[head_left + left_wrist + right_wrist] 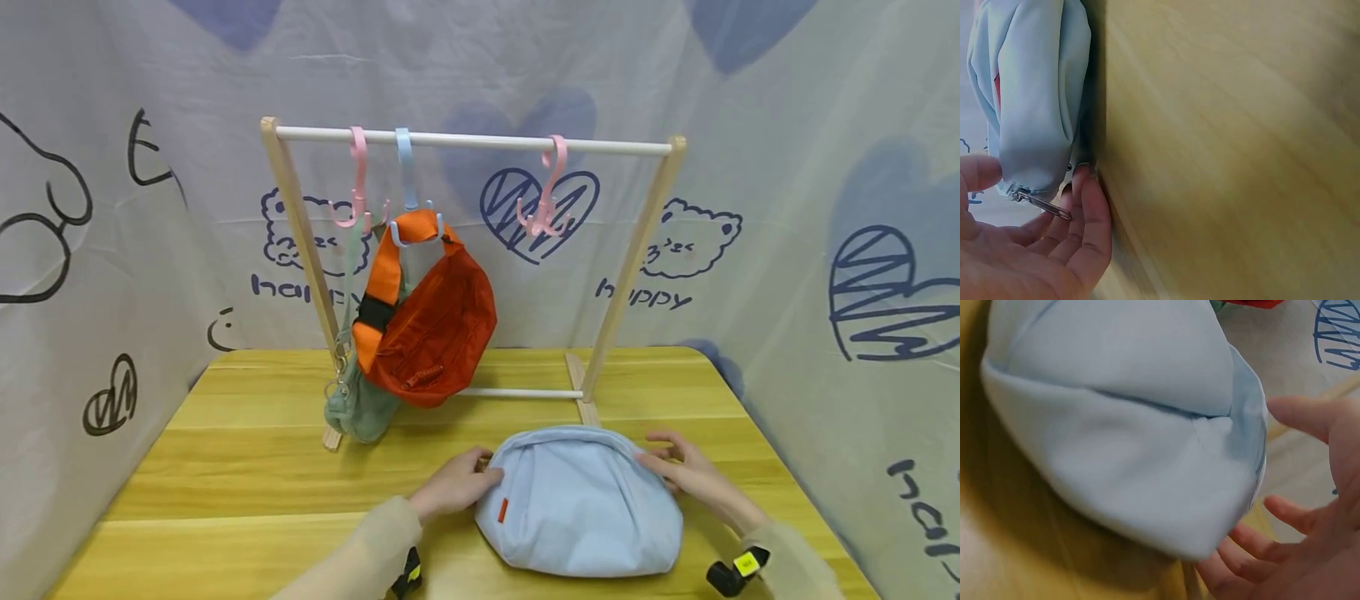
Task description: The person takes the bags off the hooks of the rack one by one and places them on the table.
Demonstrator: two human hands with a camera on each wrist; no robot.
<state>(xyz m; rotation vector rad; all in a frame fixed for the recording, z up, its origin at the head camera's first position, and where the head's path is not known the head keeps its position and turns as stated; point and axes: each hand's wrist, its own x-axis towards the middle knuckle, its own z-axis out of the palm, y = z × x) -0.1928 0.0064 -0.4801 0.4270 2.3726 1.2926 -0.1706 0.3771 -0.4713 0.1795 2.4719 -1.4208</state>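
Note:
A light-blue fabric bag (585, 508) with a small red tag (503, 510) sits upright on the wooden table, closest to me. My left hand (456, 485) is at its left end, thumb against the front and fingers loosely bent behind. In the left wrist view, a metal zipper pull (1044, 205) hangs from that end over the fingers. At the bag's right end is my right hand (690, 473), fingers spread, thumb touching the upper edge. Its fingertips (1213, 569) lie beside the bag's lower corner in the right wrist view.
Behind the bag stands a rack with a white rail (472, 141). An orange-red waist bag (438, 325) hangs from a blue hook (407, 171), with a green bag (363, 408) partly behind it. Pink hooks (358, 179) hang on the rail; the right one (549, 200) carries nothing.

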